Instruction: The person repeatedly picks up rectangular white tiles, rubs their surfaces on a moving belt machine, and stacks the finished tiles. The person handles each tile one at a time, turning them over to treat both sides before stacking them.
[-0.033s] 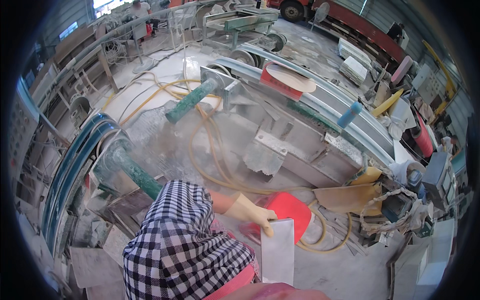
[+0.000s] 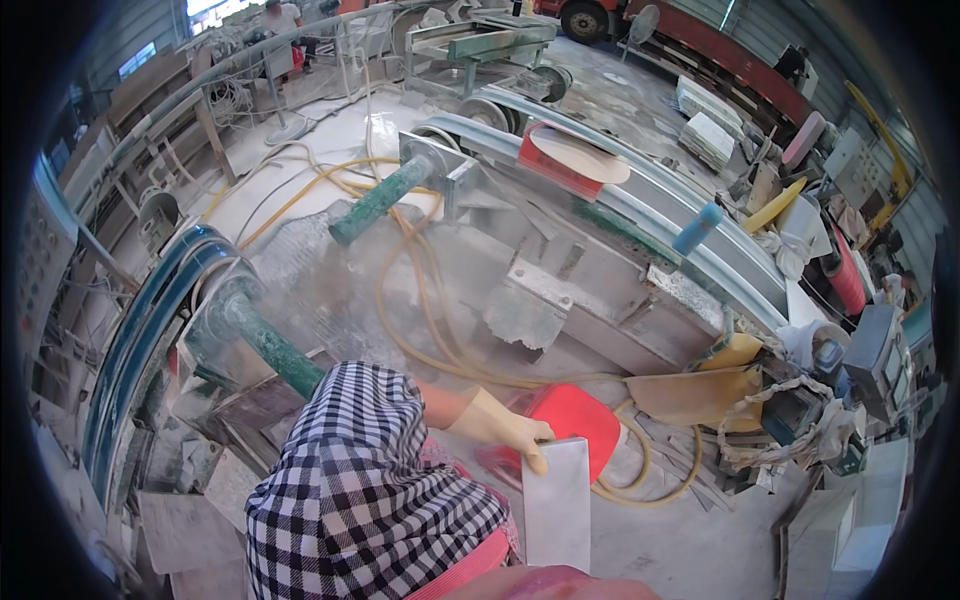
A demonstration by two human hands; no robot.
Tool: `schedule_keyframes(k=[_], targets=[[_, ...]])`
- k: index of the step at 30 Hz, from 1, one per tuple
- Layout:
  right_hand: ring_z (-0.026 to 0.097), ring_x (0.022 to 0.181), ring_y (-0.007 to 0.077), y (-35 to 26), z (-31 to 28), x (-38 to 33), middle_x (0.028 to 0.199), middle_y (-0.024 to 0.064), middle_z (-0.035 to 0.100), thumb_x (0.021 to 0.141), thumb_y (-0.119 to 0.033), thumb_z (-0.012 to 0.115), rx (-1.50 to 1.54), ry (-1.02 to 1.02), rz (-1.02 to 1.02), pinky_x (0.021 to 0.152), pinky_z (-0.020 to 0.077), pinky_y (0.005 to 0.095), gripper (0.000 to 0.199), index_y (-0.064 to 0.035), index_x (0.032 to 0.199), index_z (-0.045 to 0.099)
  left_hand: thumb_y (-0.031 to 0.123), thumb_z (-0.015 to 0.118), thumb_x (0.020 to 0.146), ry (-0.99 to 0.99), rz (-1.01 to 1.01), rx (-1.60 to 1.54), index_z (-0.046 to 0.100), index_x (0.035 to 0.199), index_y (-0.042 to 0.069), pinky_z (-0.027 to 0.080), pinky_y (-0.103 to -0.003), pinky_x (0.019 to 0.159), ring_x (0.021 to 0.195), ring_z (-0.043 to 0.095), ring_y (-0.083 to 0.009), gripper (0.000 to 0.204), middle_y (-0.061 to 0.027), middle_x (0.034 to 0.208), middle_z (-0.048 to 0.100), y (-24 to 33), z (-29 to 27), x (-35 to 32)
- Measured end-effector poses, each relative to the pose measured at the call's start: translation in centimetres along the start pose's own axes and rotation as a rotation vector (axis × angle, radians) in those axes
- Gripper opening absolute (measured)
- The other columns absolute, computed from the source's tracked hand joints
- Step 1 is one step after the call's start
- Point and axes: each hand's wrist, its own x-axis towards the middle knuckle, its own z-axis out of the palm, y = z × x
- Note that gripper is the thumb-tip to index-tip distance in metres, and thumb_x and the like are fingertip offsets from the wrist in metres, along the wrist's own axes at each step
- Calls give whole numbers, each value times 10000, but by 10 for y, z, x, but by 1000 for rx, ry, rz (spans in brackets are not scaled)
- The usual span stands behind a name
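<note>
My left hand [image 2: 515, 433], in a cream rubber glove, grips the upper left corner of a pale grey rectangular slab [image 2: 557, 510] held near the lower middle. Its thumb lies over the front face, and the other fingers are mostly hidden. Black-and-white checked cloth [image 2: 370, 470] covers much of the lower left, with the bare wrist coming out beside it. Just behind the slab is a red, rounded plastic object [image 2: 575, 420], partly covered by the slab. My right hand does not show.
Yellow hoses [image 2: 430, 320] loop over the dusty floor. Green rollers [image 2: 380, 203] stick out from machine frames, and long metal rails [image 2: 690, 225] cross at the right. Stone offcuts [image 2: 190, 530] lie lower left. A grey box [image 2: 875, 345] and wrapped bundles crowd the right. A person sits far back left.
</note>
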Motion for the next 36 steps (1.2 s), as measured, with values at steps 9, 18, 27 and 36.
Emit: schedule_keyframes(k=[9, 18, 27, 36], targets=[[525, 1261, 247, -44, -84, 41, 1347, 173, 566, 954, -260, 616, 78, 302, 20, 1093, 402, 358, 559, -22, 1441, 479, 264, 739, 849, 56, -83, -220, 426, 1444, 4, 435, -366, 1027, 1220, 545, -202, 721, -91, 1335, 581, 80, 58, 81], [685, 995, 193, -91, -239, 114, 1088, 122, 734, 818, -400, 790, -87, 409, -50, 867, 519, 315, 527, -8, 1160, 707, 333, 822, 672, -309, 52, -207, 404, 1455, -25, 434, -420, 1065, 1265, 546, -283, 957, -154, 1357, 564, 186, 158, 236], [686, 940, 173, -117, -303, 135, 1057, 114, 729, 849, -330, 771, 123, 714, -61, 824, 531, 303, 468, 17, 1154, 693, 392, 763, 715, -542, 5, -14, 448, 1417, -16, 468, -378, 1001, 1223, 554, -269, 871, -151, 1312, 566, 254, 239, 380], [670, 981, 164, -172, -377, 188, 1112, 110, 706, 854, -296, 773, 227, 1007, -53, 830, 527, 293, 488, 23, 1207, 663, 358, 801, 723, -926, 34, 171, 425, 1454, -19, 384, -394, 1099, 1306, 505, -276, 904, -158, 1383, 546, 351, 341, 553]])
